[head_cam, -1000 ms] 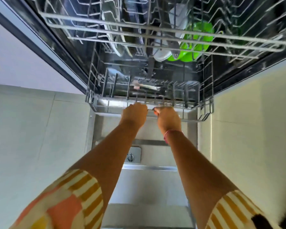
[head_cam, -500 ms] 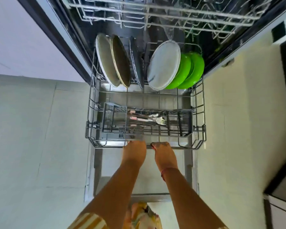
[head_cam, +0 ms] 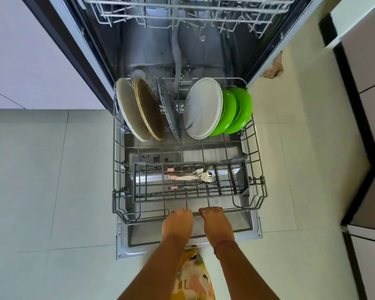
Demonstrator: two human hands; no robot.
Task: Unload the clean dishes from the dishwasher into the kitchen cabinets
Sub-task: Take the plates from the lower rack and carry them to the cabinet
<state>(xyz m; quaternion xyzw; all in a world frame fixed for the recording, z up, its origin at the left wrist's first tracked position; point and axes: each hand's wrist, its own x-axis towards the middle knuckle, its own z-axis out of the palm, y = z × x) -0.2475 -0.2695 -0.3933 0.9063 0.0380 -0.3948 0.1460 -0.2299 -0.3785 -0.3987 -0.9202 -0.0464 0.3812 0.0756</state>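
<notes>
Lower rack (head_cam: 259, 187) of the dishwasher, drawn out over the open door (head_cam: 254, 231). My left hand (head_cam: 178, 224) and right hand (head_cam: 217, 223) are both closed over the rack's front wire rail, side by side and not touching; nothing is unloaded, so I judge the step in hand to be bringing the rack within reach. At the rack's rear, standing on edge between the tines: a cream plate (head_cam: 128, 111), a brown plate (head_cam: 148, 111), a thin grey patterned plate (head_cam: 168, 111), a white marbled plate (head_cam: 204, 108) and two glossy green plates (head_cam: 236, 109). Nearer the rack's front, a grey wire cutlery basket (head_cam: 230, 189) holds steel forks (head_cam: 206, 177) lying flat, handles pink-tipped. The next move, I judge, calls for letting go of the rail and lifting one plate straight up by its rim, clear of the tines. The upper rack (head_cam: 182, 16) sits above, inside the tub.
</notes>
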